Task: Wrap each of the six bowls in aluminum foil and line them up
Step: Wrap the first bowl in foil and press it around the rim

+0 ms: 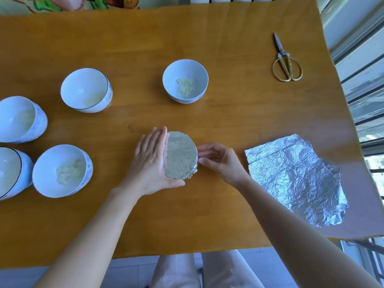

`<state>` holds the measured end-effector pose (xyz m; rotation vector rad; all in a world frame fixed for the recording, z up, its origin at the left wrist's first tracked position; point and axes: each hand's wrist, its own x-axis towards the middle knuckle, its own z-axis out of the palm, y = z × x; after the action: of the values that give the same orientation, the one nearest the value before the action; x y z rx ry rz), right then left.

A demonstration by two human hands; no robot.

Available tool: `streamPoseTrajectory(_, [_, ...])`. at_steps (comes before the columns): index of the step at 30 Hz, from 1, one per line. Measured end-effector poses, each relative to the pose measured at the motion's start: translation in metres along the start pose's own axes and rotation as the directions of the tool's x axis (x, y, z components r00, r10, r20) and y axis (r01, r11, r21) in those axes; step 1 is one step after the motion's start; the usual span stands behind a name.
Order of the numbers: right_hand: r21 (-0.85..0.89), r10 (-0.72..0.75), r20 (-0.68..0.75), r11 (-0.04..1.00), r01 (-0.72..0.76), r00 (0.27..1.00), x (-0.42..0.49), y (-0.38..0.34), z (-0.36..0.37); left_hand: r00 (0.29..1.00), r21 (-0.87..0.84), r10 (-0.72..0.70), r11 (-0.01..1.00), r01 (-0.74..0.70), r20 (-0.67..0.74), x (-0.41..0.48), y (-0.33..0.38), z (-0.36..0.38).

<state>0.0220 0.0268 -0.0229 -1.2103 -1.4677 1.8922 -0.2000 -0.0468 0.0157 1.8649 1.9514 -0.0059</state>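
A foil-covered bowl [181,155] sits on the wooden bench [228,104] near the front edge, right before the person. The left hand [150,163] holds its left side, the fingers [154,138] laid straight along the rim and the thumb curled round the near edge. The right hand [221,163] meets the opposite side, its fingers bent and the fingertips [202,157] pinching the foil against the rim.

Just right of that hand lies a crinkled stack of foil sheets [295,175], flat on the bench. Gold-handled scissors [287,61] rest closed at the far right corner.

Five bowls stand uncovered. The centre bowl [185,81] is beyond the wrapped one, with pale scraps inside. The dark-rimmed bowl [86,90] is further left. The near-left bowl [62,170] also shows scraps. Two edge bowls [19,119] are cut off by the left side of the view.
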Motion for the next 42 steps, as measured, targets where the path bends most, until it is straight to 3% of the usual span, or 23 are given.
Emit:
streamPoseTrajectory(5, [-0.050,-0.013,-0.037,0.999,0.011,0.999,0.002,-0.001,0.002,0.996,-0.073,-0.085,0.994,0.086,0.016,-0.003,0.010,-0.008])
streamPoseTrajectory(9, [-0.076,-0.013,-0.031,0.997,0.011,0.999,0.001,0.000,0.002,0.967,-0.053,-0.228,0.973,0.223,-0.117,-0.011,0.028,-0.009])
streamPoseTrajectory(13, [-0.114,-0.014,-0.038,0.993,0.009,0.999,0.003,-0.001,0.003,0.941,0.004,-0.296,0.954,0.301,-0.163,-0.013,0.038,-0.002])
streamPoseTrajectory(18, [-0.173,-0.036,-0.033,0.984,0.030,0.999,0.004,0.001,0.001,0.936,-0.029,-0.284,0.958,0.284,-0.209,-0.015,0.038,0.004])
streamPoseTrajectory(22, [-0.173,0.005,0.059,0.985,0.005,0.998,0.007,-0.003,0.000,0.939,-0.039,-0.267,0.964,0.264,-0.216,-0.017,0.035,0.005])
streamPoseTrajectory(28, [-0.064,0.058,0.054,0.996,-0.055,0.997,0.011,-0.003,-0.001,0.958,-0.039,-0.227,0.974,0.223,-0.175,-0.014,0.026,0.002])
streamPoseTrajectory(32, [-0.118,0.105,0.126,0.989,-0.091,0.986,0.013,-0.009,-0.006,0.976,-0.039,-0.181,0.983,0.177,-0.125,-0.013,0.021,-0.003])
streamPoseTrajectory(36, [-0.359,-0.044,0.043,0.932,0.057,0.998,0.029,-0.025,-0.021,0.991,-0.012,-0.111,0.994,0.110,-0.072,-0.012,0.018,-0.009])
streamPoseTrajectory(39, [-0.464,-0.117,0.143,0.869,0.171,0.983,0.037,-0.038,-0.014,0.995,-0.018,-0.089,0.996,0.088,-0.056,-0.012,0.015,-0.013])
streamPoseTrajectory(42, [-0.461,-0.129,0.173,0.865,0.196,0.976,0.036,-0.037,-0.007,0.998,-0.017,-0.059,0.998,0.058,-0.029,-0.012,0.012,-0.015])
